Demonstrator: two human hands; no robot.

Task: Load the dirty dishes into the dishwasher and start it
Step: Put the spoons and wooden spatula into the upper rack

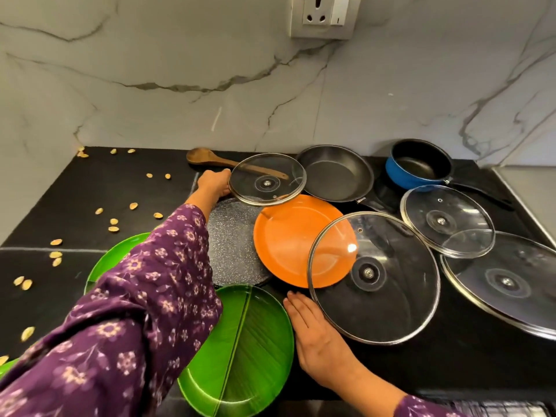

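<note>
Dirty dishes (pixel 240 341) lie spread over the black table (pixel 90 188); no dishwasher is in view. My left hand (pixel 214 183) grips the left rim of the small glass lid (pixel 267 179), which sits over the wooden spoon (pixel 201 156) and overlaps the orange plate (pixel 288 242). My right hand (pixel 316 335) lies flat, fingers straight, just beside the large glass lid (pixel 374 276), perhaps touching its rim. I'd lift the small lid straight up, thumb firm on the steel band since glass slips, and clear the spoon before swinging away.
</note>
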